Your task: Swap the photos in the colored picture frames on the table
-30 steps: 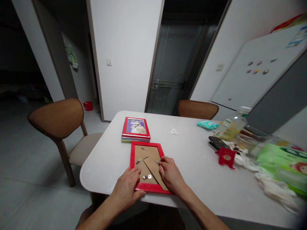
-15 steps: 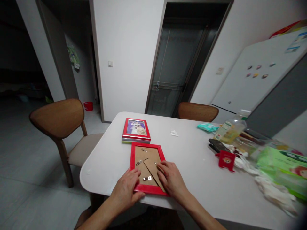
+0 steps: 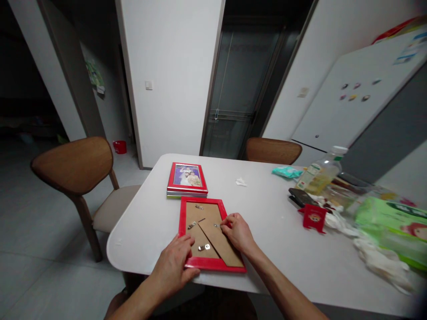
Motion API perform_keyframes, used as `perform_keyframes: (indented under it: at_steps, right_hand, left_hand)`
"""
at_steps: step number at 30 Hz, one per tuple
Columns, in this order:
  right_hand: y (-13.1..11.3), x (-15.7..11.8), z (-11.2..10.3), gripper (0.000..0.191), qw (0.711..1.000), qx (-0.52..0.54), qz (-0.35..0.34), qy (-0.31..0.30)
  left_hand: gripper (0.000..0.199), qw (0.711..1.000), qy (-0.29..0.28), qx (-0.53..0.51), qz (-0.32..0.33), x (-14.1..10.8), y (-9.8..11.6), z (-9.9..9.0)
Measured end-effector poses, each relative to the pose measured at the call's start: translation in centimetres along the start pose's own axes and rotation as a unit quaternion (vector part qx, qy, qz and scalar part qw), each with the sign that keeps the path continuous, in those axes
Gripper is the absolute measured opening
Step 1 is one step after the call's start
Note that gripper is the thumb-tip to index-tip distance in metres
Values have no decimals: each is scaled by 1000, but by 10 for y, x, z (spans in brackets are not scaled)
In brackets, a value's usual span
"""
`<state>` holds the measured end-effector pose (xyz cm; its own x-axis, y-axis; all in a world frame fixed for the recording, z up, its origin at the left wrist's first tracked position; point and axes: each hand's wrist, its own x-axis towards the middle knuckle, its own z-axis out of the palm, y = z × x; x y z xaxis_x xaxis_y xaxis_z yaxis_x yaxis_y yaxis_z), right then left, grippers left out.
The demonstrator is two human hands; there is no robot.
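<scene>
A red picture frame [image 3: 217, 267] lies face down on the white table [image 3: 263, 213], its brown backing board [image 3: 208, 213] up, with metal clips and a slanted stand flap [image 3: 222, 244]. My left hand [image 3: 175, 262] grips the frame's lower left corner, thumb on the near edge and fingers on the left side. At the right side, my right hand [image 3: 238, 231] has its fingers pinched together by the right-hand metal clip [image 3: 216, 226]; the fingertips partly cover that spot. Behind the frame is a stack of frames [image 3: 187, 192], the top one red with a photo.
On the table's right are a bottle [image 3: 322, 171], a teal packet [image 3: 287, 172], a black object [image 3: 302, 197], a red card [image 3: 314, 218], crumpled tissues and a green tissue pack [image 3: 393, 226]. Wooden chairs stand at left [image 3: 76, 166] and behind [image 3: 273, 151].
My right hand has moved up and off the stand flap, and its fingers have drawn together near the right-hand clip. My left hand stays on the corner. The view has shifted slightly.
</scene>
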<state>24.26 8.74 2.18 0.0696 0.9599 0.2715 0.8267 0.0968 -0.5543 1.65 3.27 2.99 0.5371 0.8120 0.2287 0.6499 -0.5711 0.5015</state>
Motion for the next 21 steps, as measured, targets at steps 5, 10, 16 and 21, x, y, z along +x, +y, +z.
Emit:
perform_keyframes:
  at_steps: [5,10,16,21]
  right_hand:
    - [-6,-3,-2,15,999,-33,-27,8]
    - [-30,-26,-1,18,987,-39,-155,-28]
    - [-49,-39,5,14,971,-32,-209,-113]
    - [-50,-39,-3,13,956,-25,-244,-159]
  left_hand:
    - [32,1000,10,-6,5,-1,-2,1]
    - [30,1000,2,-11,-4,-2,2,-2]
    - [26,1000,4,-14,-2,-2,1,-1]
    - [27,1000,3,-17,5,-2,-3,2]
